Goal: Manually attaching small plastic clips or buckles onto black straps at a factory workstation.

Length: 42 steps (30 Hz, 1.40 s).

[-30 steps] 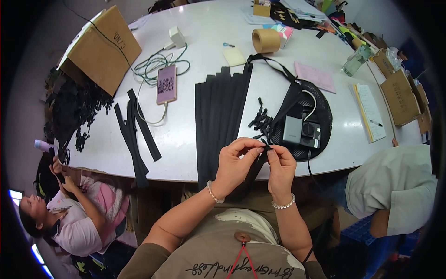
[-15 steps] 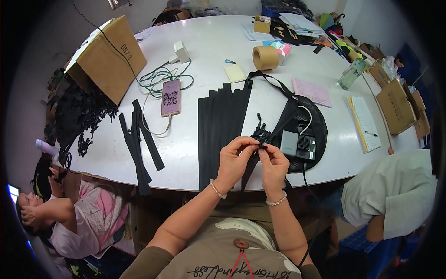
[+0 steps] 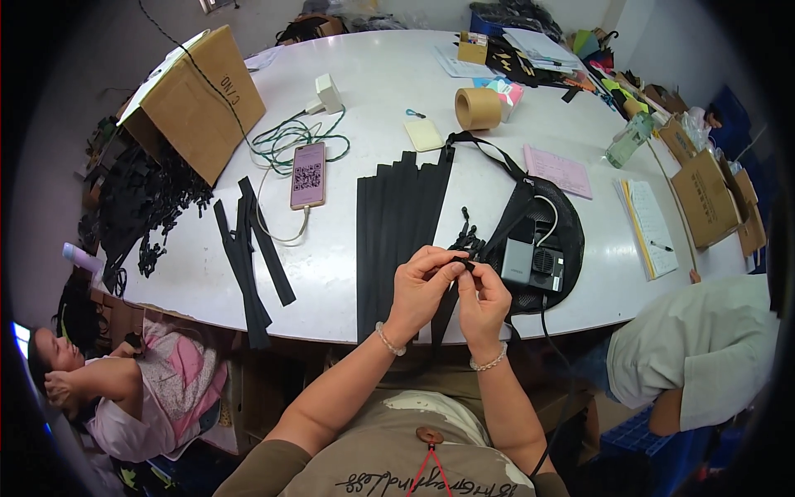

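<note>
"Any lettering?"
"Dark print on the large brown cardboard box (image 3: 199,108) at ten o'clock; a black square code on the rectangular pink-screened phone (image 3: 308,176), nearer centre."
"Elsewhere?"
"Black script on the olive cloth shirt (image 3: 373,451), six o'clock; small writing on the white paper notepad (image 3: 648,225), three."

I count: hands (image 3: 418,300) 2 | bracelets (image 3: 386,341) 2 | co-workers (image 3: 691,356) 2 | phone (image 3: 308,176) 1 | charger (image 3: 329,93) 1 | tape roll (image 3: 484,108) 1 | mesh bag (image 3: 571,269) 1 | notebook (image 3: 650,224) 1 | stacked black strips (image 3: 396,232) overlap, I cannot tell how many
</note>
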Tool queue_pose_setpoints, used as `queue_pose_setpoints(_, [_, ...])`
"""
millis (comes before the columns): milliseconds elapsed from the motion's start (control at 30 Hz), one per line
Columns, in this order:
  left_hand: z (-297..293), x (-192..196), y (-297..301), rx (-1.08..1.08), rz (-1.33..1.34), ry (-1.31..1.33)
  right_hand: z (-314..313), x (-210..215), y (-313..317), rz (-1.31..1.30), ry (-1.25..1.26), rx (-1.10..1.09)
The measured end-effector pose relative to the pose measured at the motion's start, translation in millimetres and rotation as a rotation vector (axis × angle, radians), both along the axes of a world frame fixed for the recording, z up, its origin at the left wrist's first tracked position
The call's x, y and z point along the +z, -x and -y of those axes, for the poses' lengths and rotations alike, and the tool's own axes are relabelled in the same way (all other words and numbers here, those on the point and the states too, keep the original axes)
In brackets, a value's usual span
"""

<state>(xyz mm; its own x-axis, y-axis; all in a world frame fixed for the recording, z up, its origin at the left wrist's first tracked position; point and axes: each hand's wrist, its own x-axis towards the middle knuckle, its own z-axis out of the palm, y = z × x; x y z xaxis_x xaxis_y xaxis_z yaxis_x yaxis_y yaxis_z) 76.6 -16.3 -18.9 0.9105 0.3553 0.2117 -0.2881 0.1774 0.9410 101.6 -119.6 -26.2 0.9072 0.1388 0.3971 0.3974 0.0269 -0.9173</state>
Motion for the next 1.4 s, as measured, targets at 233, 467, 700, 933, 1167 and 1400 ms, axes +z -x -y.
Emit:
queue_pose_setpoints(233, [7.0,-4.0,5.6,0.060,-0.083,0.236,-1.0,12.0,0.8,0.288,0.330,-0.105])
queue_pose_setpoints(467, [-2.0,-23.5,11.8,-0.028,-0.231,0.545,4.3,14.6,-8.2,0.092,0.328,0.179])
queue_pose_setpoints(700, [-13.7,-15.6,21.8,-0.184,-0.331,0.366,12.2,4.2,-10.0,-0.041,0.239,0.321])
queue_pose_setpoints(933, [-14.4,-23.3,24.1,-0.282,-0.323,0.733,5.3,1.1,-8.4,-0.153,0.117,0.466])
queue_pose_setpoints(1167, [-1.3,-30.2,27.1,-0.055,-0.349,0.731,-1.5,-1.0,-5.0,0.106,0.484,0.257])
queue_pose_setpoints(1400, [-7.2,-25.5,26.4,-0.117,-0.357,0.637,1.1,-7.0,1.3,-0.142,0.308,0.302])
